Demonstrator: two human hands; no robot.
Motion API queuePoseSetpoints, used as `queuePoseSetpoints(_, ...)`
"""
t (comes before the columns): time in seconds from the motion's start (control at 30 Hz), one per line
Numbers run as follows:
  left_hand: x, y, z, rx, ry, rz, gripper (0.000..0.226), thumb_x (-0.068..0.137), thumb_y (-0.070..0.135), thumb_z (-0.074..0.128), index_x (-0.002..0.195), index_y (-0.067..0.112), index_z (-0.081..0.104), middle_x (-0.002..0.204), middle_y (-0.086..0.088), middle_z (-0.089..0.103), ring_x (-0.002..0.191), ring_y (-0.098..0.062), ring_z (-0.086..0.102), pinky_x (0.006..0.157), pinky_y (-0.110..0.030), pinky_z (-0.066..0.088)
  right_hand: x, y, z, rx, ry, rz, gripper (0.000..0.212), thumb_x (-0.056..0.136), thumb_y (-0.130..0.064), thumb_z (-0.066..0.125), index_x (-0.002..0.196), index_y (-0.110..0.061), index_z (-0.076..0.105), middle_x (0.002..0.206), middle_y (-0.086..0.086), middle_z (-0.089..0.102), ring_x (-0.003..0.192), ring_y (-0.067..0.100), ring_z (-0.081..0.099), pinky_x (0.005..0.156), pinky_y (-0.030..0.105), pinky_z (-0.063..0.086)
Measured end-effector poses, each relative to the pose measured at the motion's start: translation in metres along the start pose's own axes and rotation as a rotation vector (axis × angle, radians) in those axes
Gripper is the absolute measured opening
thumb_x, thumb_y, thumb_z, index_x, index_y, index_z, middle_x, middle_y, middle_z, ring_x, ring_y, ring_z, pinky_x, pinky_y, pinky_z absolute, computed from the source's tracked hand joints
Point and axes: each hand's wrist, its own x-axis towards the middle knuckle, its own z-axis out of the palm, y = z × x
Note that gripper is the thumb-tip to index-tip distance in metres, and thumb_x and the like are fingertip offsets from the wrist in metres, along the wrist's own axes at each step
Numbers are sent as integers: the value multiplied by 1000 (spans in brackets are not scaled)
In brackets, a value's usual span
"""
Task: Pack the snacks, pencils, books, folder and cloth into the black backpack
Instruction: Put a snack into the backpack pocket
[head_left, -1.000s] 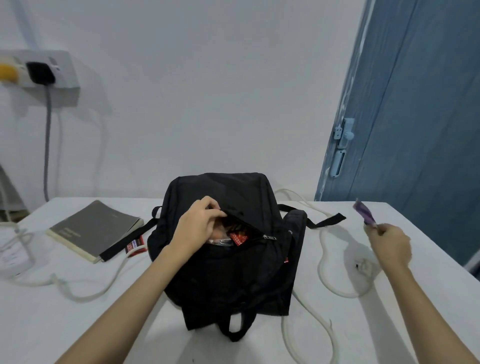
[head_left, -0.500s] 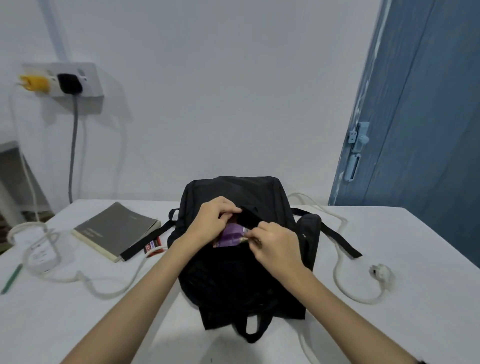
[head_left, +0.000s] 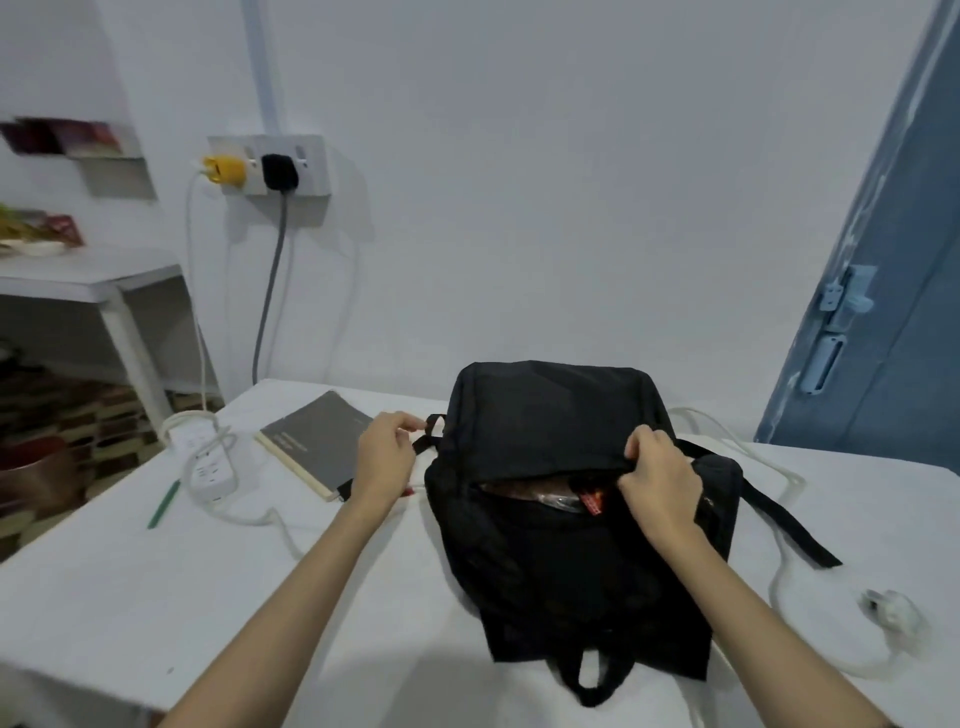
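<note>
The black backpack (head_left: 571, 499) lies on the white worktop (head_left: 156, 597), its front pocket unzipped and gaping; inside the opening show crinkled snack wrappers (head_left: 550, 496) in brown and clear film, with a small red packet (head_left: 592, 503) at the right end of the gap; the right hand (head_left: 657, 480) pinches the upper flap of that pocket, fingers curled over the black fabric and thumb beneath, so its grip is closed on the backpack; the left hand (head_left: 384, 457) hovers just left of the bag, above the near corner of a grey book (head_left: 317, 441), fingers loosely curled with thumb and forefinger close together beside a black strap loop (head_left: 434, 426); whether it touches the loop cannot be told, and nothing is seen in its grip; the grey book rests flat on the worktop to the left of the bag; further left lie a white power strip (head_left: 208, 470) with its cable and a green pencil (head_left: 163, 504), well apart from the bag; a second black strap (head_left: 784, 519) trails to the right across a white cable (head_left: 779, 561) that ends in a plug (head_left: 891, 610); on the wall behind, a socket (head_left: 267, 163) holds a yellow and a black plug; a blue door (head_left: 893, 312) stands at the right.
</note>
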Motion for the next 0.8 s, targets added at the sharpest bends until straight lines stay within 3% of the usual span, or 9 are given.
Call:
queuePoseSetpoints(0.03,6,-11,-3,53,9,-57,22,93,3,46,86,13,64,97,0,59,75,-19,59,55,-21,50,1,-2,1,1,-18,-2,25,69,8,52,74,-15,43,77,1,51,69,23,46,53,28,24)
queuePoseSetpoints(0.13,12,-37,-8,295,-46,-168,22,87,-4,47,95,3,66,92,-6,58,82,-21,54,68,-24,38,-5,-4,9,13,-144,-12,30,70,5,52,64,-19,36,63,-3,46,64,25,46,48,27,21)
queuePoseSetpoints(0.3,19,-57,2,304,-125,-278,22,83,13,66,64,4,59,74,-16,63,74,-32,63,64,-31,47,-18,-1,13,101,-337,-86,20,71,-10,65,73,-17,47,71,-5,50,68,19,48,58,29,32)
queuePoseSetpoints(0.37,24,-56,5,370,-146,-288,26,79,28,72,75,4,62,76,-13,61,80,-32,64,61,-30,45,-19,2,11,152,-368,-87,21,71,-9,66,73,-17,47,68,-7,48,67,17,48,60,29,34)
queuePoseSetpoints(0.5,32,-55,11,513,-175,-297,44,72,42,75,96,7,63,97,-14,65,94,-33,63,73,-33,48,-19,6,4,249,-319,-17,22,70,-8,69,69,-21,51,64,-4,53,65,18,52,62,35,43)
queuePoseSetpoints(0.63,31,-48,20,630,-182,-256,36,79,23,71,105,1,59,108,-19,62,104,-37,58,82,-38,47,-17,12,-5,332,-178,49,21,68,-4,68,69,-21,56,61,-1,56,64,19,56,64,37,47)
queuePoseSetpoints(0.7,29,-46,26,657,-154,-226,24,86,4,57,110,1,57,110,-20,61,106,-38,56,81,-38,46,-15,12,-7,348,-147,51,23,67,-3,68,67,-22,56,61,0,56,65,19,56,64,37,47)
queuePoseSetpoints(0.8,24,-48,30,715,-136,-146,37,86,-8,42,119,2,54,110,-21,61,105,-39,56,79,-38,45,-11,12,-8,350,-121,59,22,68,-2,67,68,-21,56,64,2,58,67,19,57,65,36,47)
